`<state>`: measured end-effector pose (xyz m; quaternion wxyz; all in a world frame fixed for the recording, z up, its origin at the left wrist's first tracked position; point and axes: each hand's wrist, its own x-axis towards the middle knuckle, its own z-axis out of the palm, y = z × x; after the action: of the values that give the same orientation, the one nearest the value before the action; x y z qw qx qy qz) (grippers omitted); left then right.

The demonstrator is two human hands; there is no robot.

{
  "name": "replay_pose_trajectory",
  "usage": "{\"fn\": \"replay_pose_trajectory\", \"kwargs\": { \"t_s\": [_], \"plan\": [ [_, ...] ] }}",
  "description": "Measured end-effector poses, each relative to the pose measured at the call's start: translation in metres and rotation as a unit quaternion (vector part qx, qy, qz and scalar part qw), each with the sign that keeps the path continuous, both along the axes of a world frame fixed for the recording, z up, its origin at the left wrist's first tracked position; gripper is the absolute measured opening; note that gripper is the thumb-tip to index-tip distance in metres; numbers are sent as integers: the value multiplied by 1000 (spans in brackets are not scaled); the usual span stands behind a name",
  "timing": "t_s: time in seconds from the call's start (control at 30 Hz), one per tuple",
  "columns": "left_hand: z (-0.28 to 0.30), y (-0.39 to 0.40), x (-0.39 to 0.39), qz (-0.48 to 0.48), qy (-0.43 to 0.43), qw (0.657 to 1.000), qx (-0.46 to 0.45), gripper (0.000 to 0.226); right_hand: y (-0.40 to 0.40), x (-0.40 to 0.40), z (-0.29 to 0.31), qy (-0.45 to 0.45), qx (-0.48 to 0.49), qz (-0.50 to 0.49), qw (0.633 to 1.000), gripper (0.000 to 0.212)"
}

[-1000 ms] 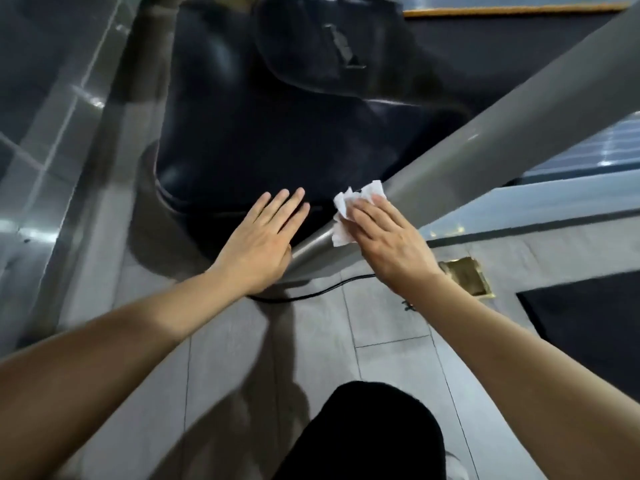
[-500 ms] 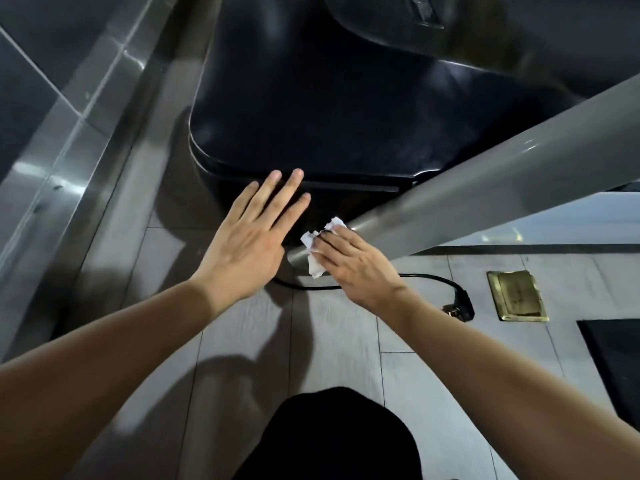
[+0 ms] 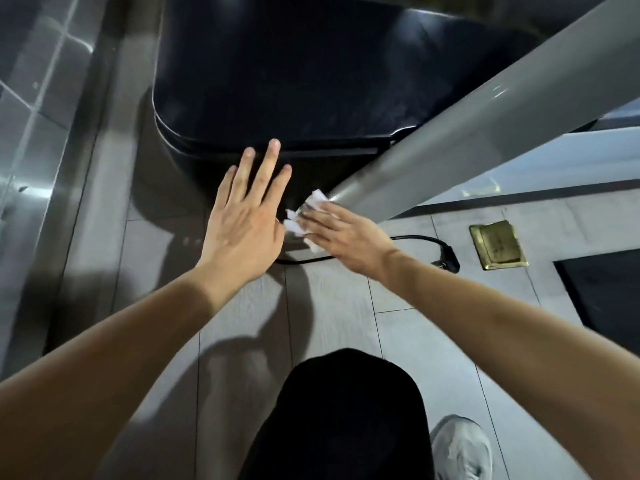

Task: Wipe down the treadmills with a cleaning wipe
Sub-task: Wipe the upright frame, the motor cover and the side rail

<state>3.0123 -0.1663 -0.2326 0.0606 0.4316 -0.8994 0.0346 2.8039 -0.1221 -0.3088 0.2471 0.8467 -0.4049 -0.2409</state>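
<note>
Now the right hand (image 3: pixel 349 237) has slid the crumpled white wipe (image 3: pixel 306 220) down to the slanted grey metal post (image 3: pixel 467 133)'s base, fingers flat and together; left hand (image 3: pixel 242 230) spread, open floor below.

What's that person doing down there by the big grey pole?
A person is cleaning a treadmill. Their right hand presses a white wipe against the bottom end of the grey upright, near the black base. Their left hand is held flat and open beside it, holding nothing.

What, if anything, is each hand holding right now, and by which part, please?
The right hand presses a crumpled white wipe under its straight fingers at the grey upright's lower end, covering the wipe's right side. The left hand holds nothing.
</note>
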Motion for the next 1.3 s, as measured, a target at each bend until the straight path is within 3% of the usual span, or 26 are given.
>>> {"fn": "replay_pose_trajectory", "kwargs": {
  "t_s": [0.13,0.37,0.47,0.57,0.7,0.73,0.77,0.9,1.07,1.17,1.23,1.3],
  "plan": [
    [2,10,-12,-8,8,1000,-23,70,16,-73,55,-81,-91,15,992,64],
    [15,16,-103,-152,52,987,-22,68,42,-172,167,-207,-274,-81,936,60],
    [33,15,-156,-162,130,977,40,65,52,-198,192,-287,-393,-169,857,54],
    [62,5,-199,-168,226,954,103,58,46,-217,215,-387,-480,-224,755,50],
    [93,-7,-247,-218,301,909,192,59,16,-207,218,-599,-536,-237,546,54],
    [92,-6,-253,-213,322,896,221,59,13,-196,205,-633,-534,-239,507,55],
    [90,-5,-256,-205,343,884,243,60,11,-182,188,-658,-518,-246,488,56],
    [89,-4,-252,-184,371,863,289,60,18,-153,137,-708,-441,-289,468,58],
    [94,2,-253,-185,343,876,283,57,3,-226,237,-761,-510,-248,316,62],
    [93,6,-256,-181,337,884,270,60,4,-276,273,-764,-524,-273,260,68],
    [93,7,-257,-181,334,888,260,62,1,-266,256,-773,-512,-266,263,68],
    [92,5,-257,-181,333,890,255,61,-1,-219,221,-769,-507,-248,301,60]
  ]
}}
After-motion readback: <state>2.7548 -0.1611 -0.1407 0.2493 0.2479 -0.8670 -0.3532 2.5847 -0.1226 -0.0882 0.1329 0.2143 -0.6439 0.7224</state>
